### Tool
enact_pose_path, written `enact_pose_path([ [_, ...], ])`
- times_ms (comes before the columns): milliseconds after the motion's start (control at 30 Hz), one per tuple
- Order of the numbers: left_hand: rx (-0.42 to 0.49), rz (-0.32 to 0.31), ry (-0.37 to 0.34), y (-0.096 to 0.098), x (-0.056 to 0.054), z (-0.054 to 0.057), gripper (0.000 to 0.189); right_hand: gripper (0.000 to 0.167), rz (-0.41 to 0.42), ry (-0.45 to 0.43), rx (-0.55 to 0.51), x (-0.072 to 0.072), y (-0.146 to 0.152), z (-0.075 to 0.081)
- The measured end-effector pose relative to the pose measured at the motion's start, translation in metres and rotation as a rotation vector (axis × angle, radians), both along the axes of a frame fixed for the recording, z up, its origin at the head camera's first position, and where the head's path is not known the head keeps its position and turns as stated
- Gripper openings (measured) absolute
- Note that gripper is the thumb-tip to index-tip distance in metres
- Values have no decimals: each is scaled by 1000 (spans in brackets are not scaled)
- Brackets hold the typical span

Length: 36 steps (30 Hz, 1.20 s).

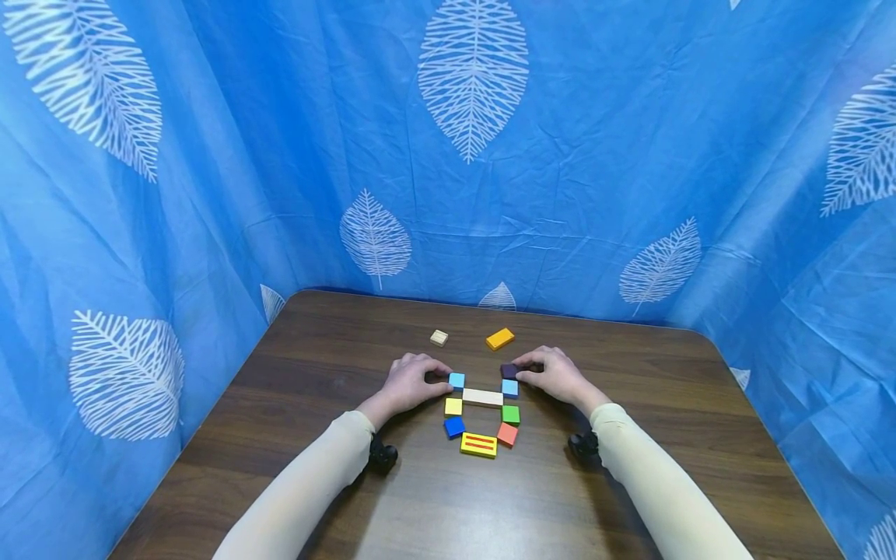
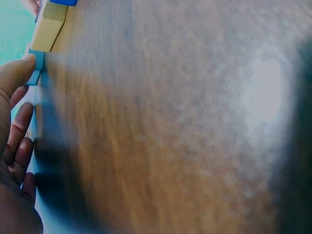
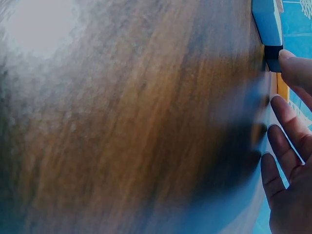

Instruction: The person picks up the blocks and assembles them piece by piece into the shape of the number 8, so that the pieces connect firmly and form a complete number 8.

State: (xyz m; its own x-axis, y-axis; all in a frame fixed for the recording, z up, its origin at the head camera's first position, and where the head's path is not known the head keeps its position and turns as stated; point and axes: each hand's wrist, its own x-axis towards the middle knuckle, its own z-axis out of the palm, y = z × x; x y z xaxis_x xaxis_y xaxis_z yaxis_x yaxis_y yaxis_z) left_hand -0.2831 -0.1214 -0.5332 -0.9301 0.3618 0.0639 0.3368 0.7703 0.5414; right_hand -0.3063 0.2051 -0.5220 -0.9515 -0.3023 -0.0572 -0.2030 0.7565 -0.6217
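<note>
On the left of a ring of small blocks, my left hand (image 1: 411,381) pinches a light blue block (image 1: 457,379) between thumb and fingers. In the left wrist view the thumb presses that block's near side, next to a yellow block (image 2: 50,27). My right hand (image 1: 558,376) pinches a dark block (image 1: 508,371) at the ring's far right, just beyond another light blue block (image 1: 510,388). The right wrist view has the thumb on the dark block (image 3: 273,59), with the other fingers spread apart. A long cream block (image 1: 483,397) lies between the two sides.
Nearer me, the ring has a yellow block (image 1: 453,407), a dark blue block (image 1: 454,427), a green block (image 1: 511,415), a red block (image 1: 507,435) and a red-striped yellow block (image 1: 479,446). Farther back on the wooden table (image 1: 350,327) lie a small cream block (image 1: 439,337) and an orange block (image 1: 500,339).
</note>
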Motion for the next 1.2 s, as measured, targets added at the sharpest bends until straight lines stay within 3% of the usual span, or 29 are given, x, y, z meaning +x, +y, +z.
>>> enact_pose_path([
  [633, -2, 7, -2, 1, -1, -1, 31, 23, 45, 41, -10, -1, 1, -3],
  [1200, 3, -5, 0, 0, 1, 1, 31, 29, 27, 18, -32, 1, 2, -1],
])
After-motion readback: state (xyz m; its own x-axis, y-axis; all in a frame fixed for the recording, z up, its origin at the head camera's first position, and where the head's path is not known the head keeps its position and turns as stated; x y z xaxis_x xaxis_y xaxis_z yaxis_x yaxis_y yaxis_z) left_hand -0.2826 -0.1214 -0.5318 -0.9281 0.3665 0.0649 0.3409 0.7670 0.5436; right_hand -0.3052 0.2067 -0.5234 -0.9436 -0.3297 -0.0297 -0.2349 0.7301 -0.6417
